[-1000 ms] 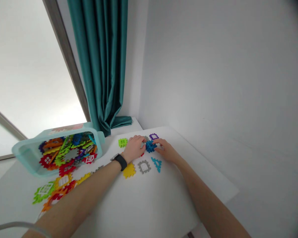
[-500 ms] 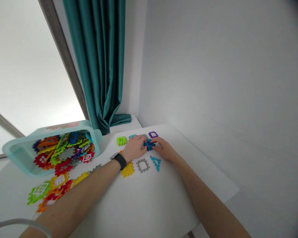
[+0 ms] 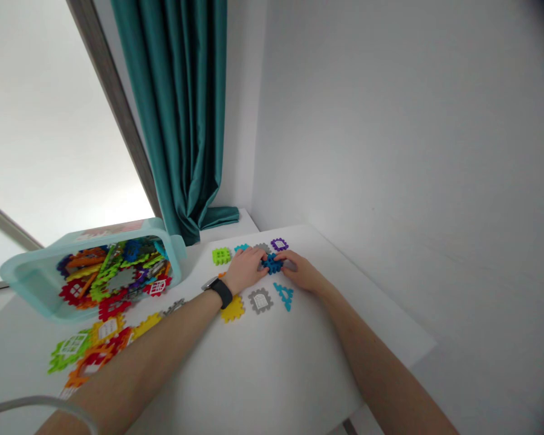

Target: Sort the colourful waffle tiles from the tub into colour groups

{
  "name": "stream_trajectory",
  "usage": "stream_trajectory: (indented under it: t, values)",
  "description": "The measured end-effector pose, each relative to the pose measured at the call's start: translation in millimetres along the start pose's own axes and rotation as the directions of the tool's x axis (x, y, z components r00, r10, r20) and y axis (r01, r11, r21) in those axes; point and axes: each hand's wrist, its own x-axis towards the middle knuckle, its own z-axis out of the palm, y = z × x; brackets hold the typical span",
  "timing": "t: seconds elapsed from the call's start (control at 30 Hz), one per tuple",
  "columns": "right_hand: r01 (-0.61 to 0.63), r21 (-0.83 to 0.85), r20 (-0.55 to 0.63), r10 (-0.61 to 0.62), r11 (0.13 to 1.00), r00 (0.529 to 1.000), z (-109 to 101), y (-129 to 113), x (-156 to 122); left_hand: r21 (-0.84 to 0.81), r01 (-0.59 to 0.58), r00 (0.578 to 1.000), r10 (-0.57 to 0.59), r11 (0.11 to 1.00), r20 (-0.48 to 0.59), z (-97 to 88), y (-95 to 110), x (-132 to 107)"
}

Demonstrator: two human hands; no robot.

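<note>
Both my hands meet at the far side of the white table (image 3: 263, 368) around a dark blue toothed plastic tile (image 3: 271, 263). My left hand (image 3: 245, 270), with a black watch on the wrist, curls its fingers onto the tile's left side. My right hand (image 3: 301, 273) pinches the tile's right side. Flat tiles lie around them: a green one (image 3: 221, 255), a purple one (image 3: 279, 244), a yellow one (image 3: 233, 309), a grey one (image 3: 260, 299) and a light blue triangle (image 3: 284, 296).
A pale teal tub (image 3: 40, 284) lies tipped on its side at the left, with many coloured tiles (image 3: 113, 275) inside and spilled out in front (image 3: 90, 347). A teal curtain (image 3: 181, 121) hangs behind. The white wall stands close on the right.
My hands have stayed on the blue tile, pressing it a little lower toward the table. The view has shifted slightly.
</note>
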Motion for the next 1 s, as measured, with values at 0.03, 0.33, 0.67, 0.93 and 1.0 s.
stream_trajectory:
  t: [0.03, 0.33, 0.67, 0.93, 1.0]
  values:
    - [0.002, -0.002, -0.004, -0.002, 1.000, 1.000, 0.0, 0.9, -0.1, -0.002, 0.003, 1.000, -0.003, 1.000, 0.002, 0.3, 0.1, 0.3]
    - [-0.021, -0.053, -0.032, 0.019, 0.998, 0.999, 3.2, 2.3, 0.7, -0.016, 0.020, 0.999, -0.020, 1.000, 0.027, -0.2, 1.2, 0.9]
    - [-0.050, -0.155, -0.034, 0.045, 0.987, 0.998, 6.7, 1.0, 0.0, 0.022, 0.033, 0.998, -0.034, 0.999, 0.043, -1.7, 4.3, 2.0]
    - [-0.054, -0.207, -0.028, 0.049, 0.977, 0.998, 8.0, -1.2, -0.7, 0.044, 0.034, 0.999, -0.035, 0.998, 0.040, -0.5, 5.8, 2.0]
    - [-0.054, -0.213, -0.029, 0.049, 0.976, 0.998, 7.9, -1.1, -0.9, 0.045, 0.041, 0.998, -0.043, 0.998, 0.039, -0.3, 6.3, 1.8]
